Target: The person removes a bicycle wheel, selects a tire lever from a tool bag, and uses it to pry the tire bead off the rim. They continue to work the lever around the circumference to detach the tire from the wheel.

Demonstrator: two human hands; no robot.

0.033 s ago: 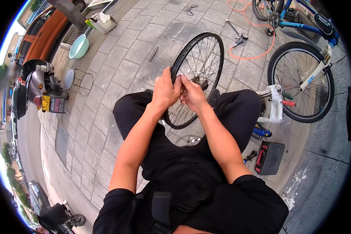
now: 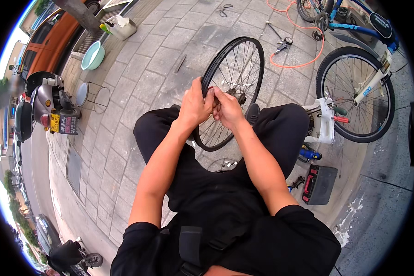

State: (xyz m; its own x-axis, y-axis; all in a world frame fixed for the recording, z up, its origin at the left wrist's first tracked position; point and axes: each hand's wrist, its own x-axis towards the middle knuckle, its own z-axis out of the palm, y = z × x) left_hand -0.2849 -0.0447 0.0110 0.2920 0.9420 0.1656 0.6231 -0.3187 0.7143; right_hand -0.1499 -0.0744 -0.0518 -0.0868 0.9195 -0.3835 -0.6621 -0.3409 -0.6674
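Note:
A loose black bicycle wheel (image 2: 257, 60) with spokes and a hub stands upright, slightly tilted, between my bent knees. My left hand (image 2: 194, 105) is closed on its near left rim, fingers over the outer edge. Against it, my right hand (image 2: 227, 106) is closed at the inner side of the same rim, thumb and fingers drawn together. What lies between my right fingertips is too small and hidden to make out.
A bicycle (image 2: 372, 92), orange hose with gauge (image 2: 287, 41), white plastic container (image 2: 325, 124) and black toolbox (image 2: 317, 186) are at right. At left are a teal basin (image 2: 92, 54), stool (image 2: 82, 94), scooter (image 2: 46, 101) and orange car (image 2: 48, 39). Tools (image 2: 179, 64) lie on the paving.

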